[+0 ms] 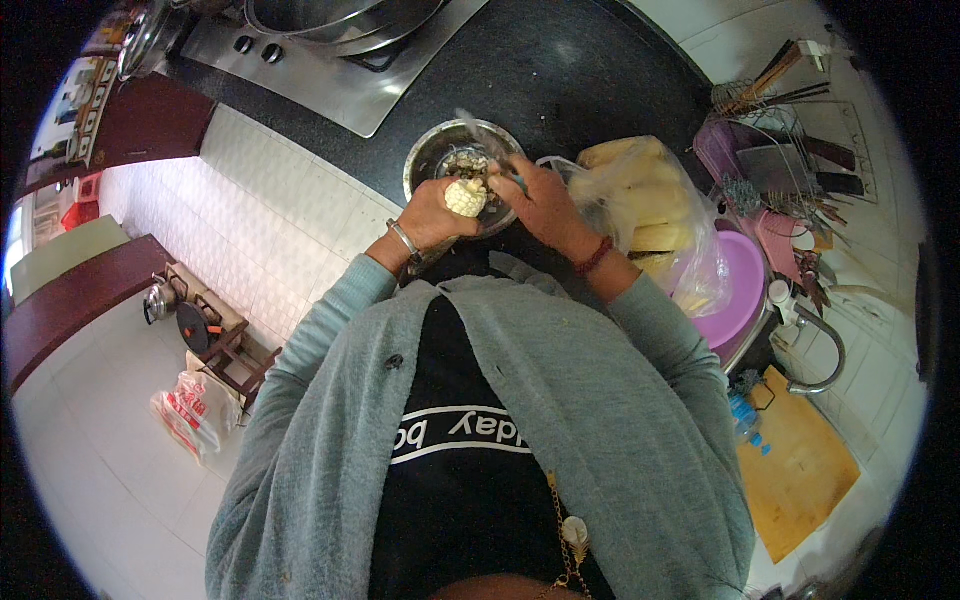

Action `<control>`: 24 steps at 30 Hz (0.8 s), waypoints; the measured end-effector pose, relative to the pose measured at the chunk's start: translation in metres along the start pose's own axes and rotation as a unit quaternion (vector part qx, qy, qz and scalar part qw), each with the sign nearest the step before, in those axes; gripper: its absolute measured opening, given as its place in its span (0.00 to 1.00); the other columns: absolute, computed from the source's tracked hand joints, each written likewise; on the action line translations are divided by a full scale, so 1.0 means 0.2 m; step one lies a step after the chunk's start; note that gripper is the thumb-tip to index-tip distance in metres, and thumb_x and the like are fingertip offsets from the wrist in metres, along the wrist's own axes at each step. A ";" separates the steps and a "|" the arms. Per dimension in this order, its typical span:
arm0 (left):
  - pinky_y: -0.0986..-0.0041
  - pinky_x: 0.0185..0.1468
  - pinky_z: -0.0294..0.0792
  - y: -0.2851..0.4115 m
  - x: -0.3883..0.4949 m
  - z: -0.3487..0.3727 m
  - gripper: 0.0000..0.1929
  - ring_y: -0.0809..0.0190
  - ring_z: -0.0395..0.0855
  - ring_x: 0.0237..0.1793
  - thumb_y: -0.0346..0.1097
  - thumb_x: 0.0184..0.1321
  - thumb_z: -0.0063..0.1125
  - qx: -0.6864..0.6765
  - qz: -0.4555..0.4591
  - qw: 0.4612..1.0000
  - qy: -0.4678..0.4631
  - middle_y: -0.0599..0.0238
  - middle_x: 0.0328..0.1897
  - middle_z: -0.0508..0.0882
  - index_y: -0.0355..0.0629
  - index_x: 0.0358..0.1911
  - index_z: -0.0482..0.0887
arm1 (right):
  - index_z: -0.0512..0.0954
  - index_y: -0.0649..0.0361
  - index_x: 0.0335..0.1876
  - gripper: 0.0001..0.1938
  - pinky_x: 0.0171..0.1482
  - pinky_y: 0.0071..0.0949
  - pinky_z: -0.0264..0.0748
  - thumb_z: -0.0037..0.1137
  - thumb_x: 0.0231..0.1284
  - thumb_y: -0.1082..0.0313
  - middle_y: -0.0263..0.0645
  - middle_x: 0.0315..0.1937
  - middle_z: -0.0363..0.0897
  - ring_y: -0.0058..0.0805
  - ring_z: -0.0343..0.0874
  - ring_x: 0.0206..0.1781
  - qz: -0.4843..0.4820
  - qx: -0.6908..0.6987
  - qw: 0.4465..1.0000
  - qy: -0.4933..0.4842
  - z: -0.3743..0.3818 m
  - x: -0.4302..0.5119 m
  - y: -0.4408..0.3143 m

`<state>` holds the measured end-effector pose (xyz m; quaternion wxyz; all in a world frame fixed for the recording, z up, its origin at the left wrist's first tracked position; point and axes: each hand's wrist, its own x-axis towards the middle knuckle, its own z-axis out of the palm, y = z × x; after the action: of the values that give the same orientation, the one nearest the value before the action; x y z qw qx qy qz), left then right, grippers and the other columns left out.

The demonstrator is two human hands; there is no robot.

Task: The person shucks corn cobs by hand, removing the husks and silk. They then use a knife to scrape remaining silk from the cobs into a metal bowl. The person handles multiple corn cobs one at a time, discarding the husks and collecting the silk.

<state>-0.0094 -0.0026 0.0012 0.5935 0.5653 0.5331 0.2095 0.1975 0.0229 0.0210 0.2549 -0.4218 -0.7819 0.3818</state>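
Note:
My left hand (435, 217) grips a pale corn cob (466, 198), its rounded, kernel-covered end pointing up over a steel bowl (415, 159). In my right hand (544, 202) is a small knife (480, 129), its blade blurred and pointing away over the bowl, with a bit of teal handle showing between the fingers. Pale kernels and darker scraps (466, 160) lie in the bottom of the bowl. Just right of my right hand, a clear plastic bag (709, 259) holds several long pale-yellow pieces (645, 187), apparently corn ears in husks.
A steel hob (300, 82) with a large pan (337, 22) is at the far left of the dark counter (570, 67). To the right are a purple basin (742, 277), a faucet (825, 337), and a rack with cleavers (780, 165). A wooden stool (232, 352) stands on the floor.

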 end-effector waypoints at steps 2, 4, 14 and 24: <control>0.74 0.44 0.75 0.01 0.00 0.00 0.21 0.69 0.82 0.36 0.32 0.38 0.74 -0.028 0.026 0.999 -0.032 0.68 0.36 0.86 0.40 0.41 0.84 | 0.75 0.63 0.44 0.16 0.46 0.34 0.76 0.60 0.60 0.57 0.46 0.40 0.80 0.43 0.81 0.41 0.017 0.102 0.994 0.038 0.01 0.04 0.02; 0.74 0.45 0.75 0.05 0.00 0.01 0.21 0.69 0.82 0.37 0.31 0.39 0.73 -0.045 0.049 0.996 -0.050 0.69 0.37 0.86 0.40 0.42 0.84 | 0.75 0.62 0.49 0.18 0.49 0.32 0.74 0.58 0.62 0.56 0.43 0.42 0.79 0.33 0.79 0.45 0.070 0.164 0.983 -0.047 -0.04 0.07 -0.05; 0.75 0.47 0.74 0.12 -0.05 0.01 0.25 0.68 0.82 0.38 0.33 0.39 0.72 -0.064 0.061 0.995 -0.038 0.67 0.37 0.85 0.39 0.46 0.82 | 0.78 0.63 0.49 0.16 0.54 0.29 0.73 0.58 0.62 0.60 0.40 0.45 0.82 0.27 0.80 0.49 0.107 0.281 0.953 -0.045 0.03 0.04 -0.10; 0.73 0.53 0.73 0.08 -0.08 0.09 0.29 0.62 0.83 0.47 0.34 0.40 0.71 -0.006 0.097 0.991 0.094 0.57 0.46 0.84 0.36 0.51 0.79 | 0.80 0.63 0.48 0.13 0.52 0.29 0.75 0.52 0.66 0.63 0.40 0.43 0.84 0.26 0.81 0.46 0.139 0.326 0.935 -0.016 0.07 0.04 -0.15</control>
<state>0.0058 -0.0194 0.0172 0.5213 0.5887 0.5276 0.3215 0.1691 0.0133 0.0383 0.3099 -0.4136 -0.5525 0.6539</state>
